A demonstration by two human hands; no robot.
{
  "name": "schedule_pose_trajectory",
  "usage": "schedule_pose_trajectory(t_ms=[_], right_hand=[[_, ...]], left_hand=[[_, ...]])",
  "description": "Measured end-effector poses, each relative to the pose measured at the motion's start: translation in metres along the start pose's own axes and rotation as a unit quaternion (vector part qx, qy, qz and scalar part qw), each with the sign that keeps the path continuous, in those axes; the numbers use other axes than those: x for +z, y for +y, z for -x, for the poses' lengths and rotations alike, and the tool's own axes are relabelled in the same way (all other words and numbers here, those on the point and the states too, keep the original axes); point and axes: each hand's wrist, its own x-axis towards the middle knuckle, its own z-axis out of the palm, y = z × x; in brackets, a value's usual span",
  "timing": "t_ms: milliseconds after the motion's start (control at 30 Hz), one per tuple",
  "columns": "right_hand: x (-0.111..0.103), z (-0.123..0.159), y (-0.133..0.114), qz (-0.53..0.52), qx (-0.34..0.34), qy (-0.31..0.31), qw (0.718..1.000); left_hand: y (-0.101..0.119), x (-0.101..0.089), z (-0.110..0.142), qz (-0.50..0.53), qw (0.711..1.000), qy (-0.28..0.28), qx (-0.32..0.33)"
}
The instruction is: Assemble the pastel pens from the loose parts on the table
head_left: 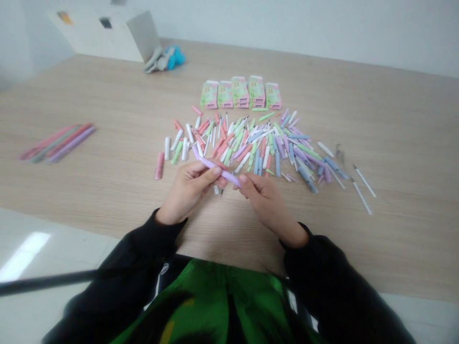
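Note:
A light purple pen (229, 177) slants between my two hands above the table's front half. My left hand (196, 184) is closed round its middle, thumb on top. With thumb and fingers, my right hand (261, 193) pinches the pen's lower right end. A reddish piece (219, 164) shows right behind the purple pen; whether it is held or lies on the table I cannot tell. Just beyond my hands spreads a loose pile of pen parts (247, 141), with pink, green, white, purple and blue caps and barrels and thin white refills.
Several small green and pink boxes (240, 91) stand in a row behind the pile. Assembled-looking pens (59, 142) lie at the left. Two refills (361, 196) rest at the right. At the back left are a white box (107, 36) and a grey and blue cloth bundle (165, 59).

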Motion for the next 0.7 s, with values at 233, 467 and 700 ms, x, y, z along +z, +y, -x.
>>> schedule_pose_trajectory(t_ms=[233,467,700], right_hand=[[0.0007,0.003,-0.0008,-0.053,0.02,-0.001,0.998],[0.0005,0.0003,0.003,-0.096,0.058,-0.03,0.993],[-0.0003,0.0022,-0.0034,-0.142,0.053,-0.033,0.988]], left_hand=[[0.001,-0.0005,0.001,-0.011,1.0,-0.007,-0.018],[-0.0023,-0.0017,0.0024,-0.03,0.999,-0.024,-0.009],[0.0,0.0005,0.0017,-0.011,1.0,-0.014,-0.023]])
